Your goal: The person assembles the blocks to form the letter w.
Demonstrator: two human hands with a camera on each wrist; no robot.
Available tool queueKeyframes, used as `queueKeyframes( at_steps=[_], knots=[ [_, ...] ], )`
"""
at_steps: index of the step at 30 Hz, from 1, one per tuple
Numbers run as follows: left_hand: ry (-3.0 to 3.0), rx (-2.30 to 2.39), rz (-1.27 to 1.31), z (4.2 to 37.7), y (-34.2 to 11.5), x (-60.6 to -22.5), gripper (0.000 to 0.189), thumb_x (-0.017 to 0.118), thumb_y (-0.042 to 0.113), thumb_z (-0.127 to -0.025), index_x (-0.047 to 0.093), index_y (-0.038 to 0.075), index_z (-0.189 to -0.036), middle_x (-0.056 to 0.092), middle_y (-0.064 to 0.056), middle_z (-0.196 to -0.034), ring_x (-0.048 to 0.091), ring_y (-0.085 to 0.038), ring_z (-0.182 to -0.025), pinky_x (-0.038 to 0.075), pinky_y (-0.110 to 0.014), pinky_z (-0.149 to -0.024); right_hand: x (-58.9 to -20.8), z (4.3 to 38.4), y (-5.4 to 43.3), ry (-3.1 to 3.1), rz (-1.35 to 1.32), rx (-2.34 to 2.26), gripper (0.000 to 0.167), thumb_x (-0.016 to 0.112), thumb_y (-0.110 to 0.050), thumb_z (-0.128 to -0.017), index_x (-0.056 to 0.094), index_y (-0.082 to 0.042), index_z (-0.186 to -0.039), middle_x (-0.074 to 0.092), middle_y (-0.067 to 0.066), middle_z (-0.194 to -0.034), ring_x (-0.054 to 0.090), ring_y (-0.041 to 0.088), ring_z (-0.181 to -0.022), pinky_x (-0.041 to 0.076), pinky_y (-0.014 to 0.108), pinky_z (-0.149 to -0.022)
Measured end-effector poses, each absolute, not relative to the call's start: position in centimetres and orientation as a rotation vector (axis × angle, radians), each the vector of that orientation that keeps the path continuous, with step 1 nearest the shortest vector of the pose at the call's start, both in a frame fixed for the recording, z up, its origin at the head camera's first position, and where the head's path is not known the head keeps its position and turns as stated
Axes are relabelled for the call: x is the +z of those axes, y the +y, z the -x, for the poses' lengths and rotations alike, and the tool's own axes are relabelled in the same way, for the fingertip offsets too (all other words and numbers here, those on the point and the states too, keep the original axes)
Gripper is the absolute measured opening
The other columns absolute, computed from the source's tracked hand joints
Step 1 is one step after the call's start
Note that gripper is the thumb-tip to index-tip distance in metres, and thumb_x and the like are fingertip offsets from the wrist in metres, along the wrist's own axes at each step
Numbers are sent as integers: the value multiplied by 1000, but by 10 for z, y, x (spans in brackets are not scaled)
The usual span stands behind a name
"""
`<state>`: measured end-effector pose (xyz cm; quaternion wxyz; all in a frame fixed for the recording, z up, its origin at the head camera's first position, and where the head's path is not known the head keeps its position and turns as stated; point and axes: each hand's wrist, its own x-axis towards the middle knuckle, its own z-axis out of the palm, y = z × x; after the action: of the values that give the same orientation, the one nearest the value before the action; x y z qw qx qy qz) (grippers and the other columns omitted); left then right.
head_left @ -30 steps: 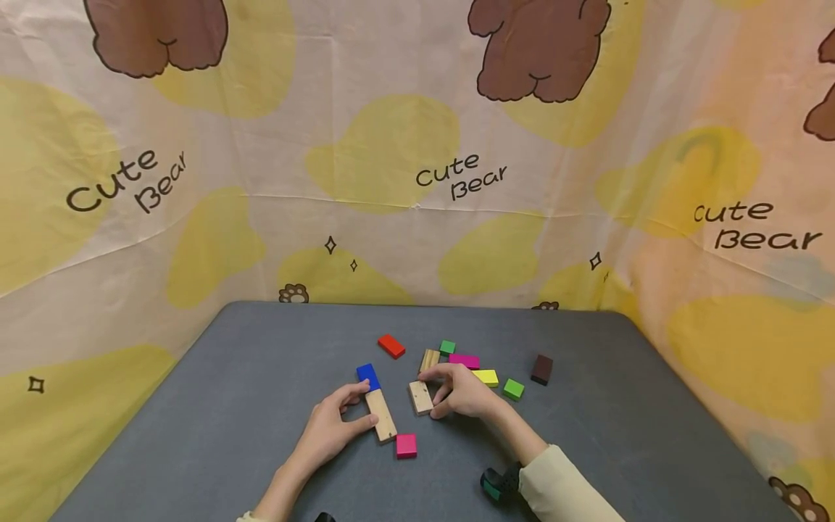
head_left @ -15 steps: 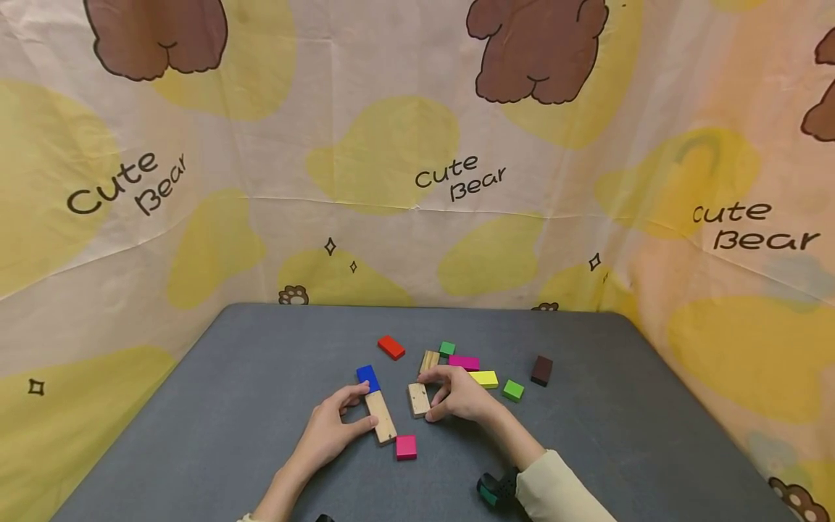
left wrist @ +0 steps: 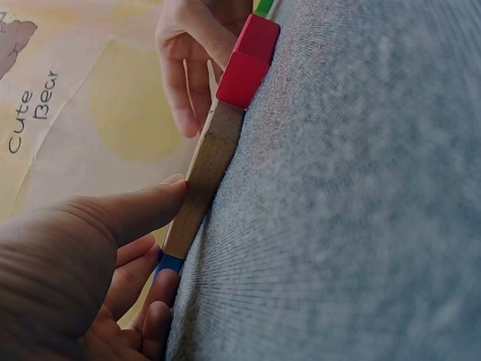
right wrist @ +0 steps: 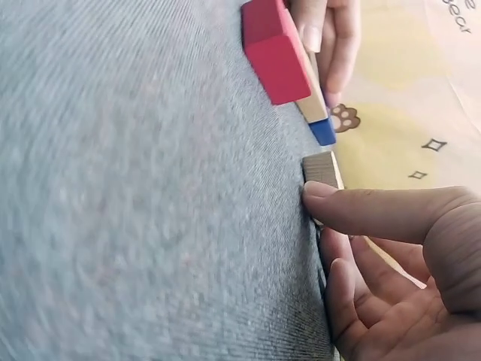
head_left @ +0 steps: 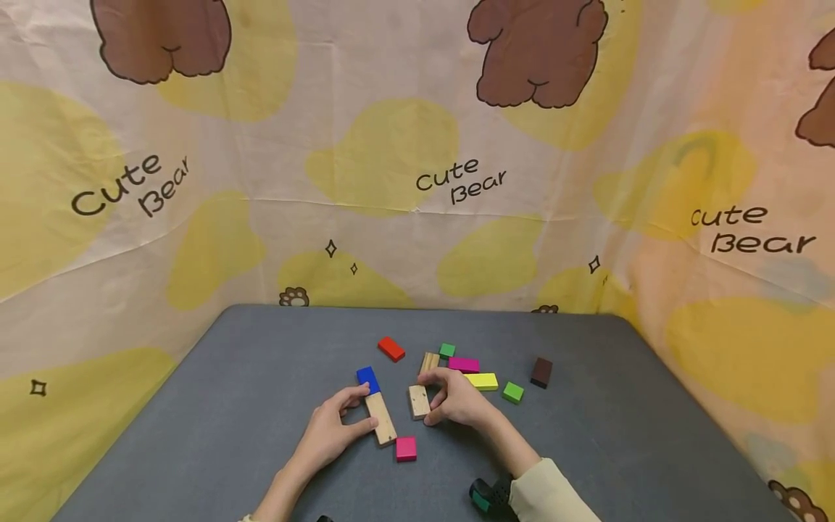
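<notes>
In the head view, my left hand (head_left: 331,426) touches the left side of a long plain wooden block (head_left: 380,418) with its thumb. Its index fingertip meets the blue block (head_left: 368,378) at the far end of that wooden one. A pink block (head_left: 406,449) lies against the near right corner. My right hand (head_left: 459,397) pinches a shorter wooden block (head_left: 419,402) between thumb and fingers, one at each end. In the right wrist view, the thumb presses this block's near end (right wrist: 322,167) while the other fingers curl beyond it.
Past the right hand lie a ridged wooden block (head_left: 429,362), a green block (head_left: 446,350), a magenta block (head_left: 464,365) and a yellow block (head_left: 483,381). Farther right are a lime-green block (head_left: 512,392) and a dark brown block (head_left: 541,372). A red block (head_left: 391,349) lies farther back.
The shorter wooden block has turned slightly under my right hand, its near end swinging left. The right wrist and sleeve have shifted a little left. My left hand stays in place.
</notes>
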<state>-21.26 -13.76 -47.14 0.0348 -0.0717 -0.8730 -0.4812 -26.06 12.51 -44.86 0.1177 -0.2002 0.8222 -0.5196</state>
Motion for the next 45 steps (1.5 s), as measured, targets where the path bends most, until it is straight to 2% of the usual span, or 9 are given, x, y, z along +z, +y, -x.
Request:
queueKeyframes(
  at_steps=[11,21,45],
  knots=[
    [-2670,-1479,237,213,-136,-468,56,84,26,-80,64,12,-130,64,-2,-125,58,-23,-113,43,-49,-98,-446,239,128,2381,403,-1686,67,86,6,-67,60,-1,-129,61,10,-117,59,20,-70,51,30,-60],
    [-2667,-1477,232,211,-136,-467,55,84,25,-80,64,11,-129,64,-4,-126,58,-24,-114,43,-49,-99,-452,225,123,2395,341,-1682,68,86,12,-62,61,0,-124,61,10,-114,59,19,-67,48,30,-55],
    [-2672,-1470,212,212,-137,-472,56,84,24,-80,64,13,-131,63,-2,-127,58,-23,-115,43,-48,-99,-454,222,127,2270,287,-1753,66,85,13,-64,62,1,-125,62,11,-114,60,20,-74,50,28,-60]
  ],
)
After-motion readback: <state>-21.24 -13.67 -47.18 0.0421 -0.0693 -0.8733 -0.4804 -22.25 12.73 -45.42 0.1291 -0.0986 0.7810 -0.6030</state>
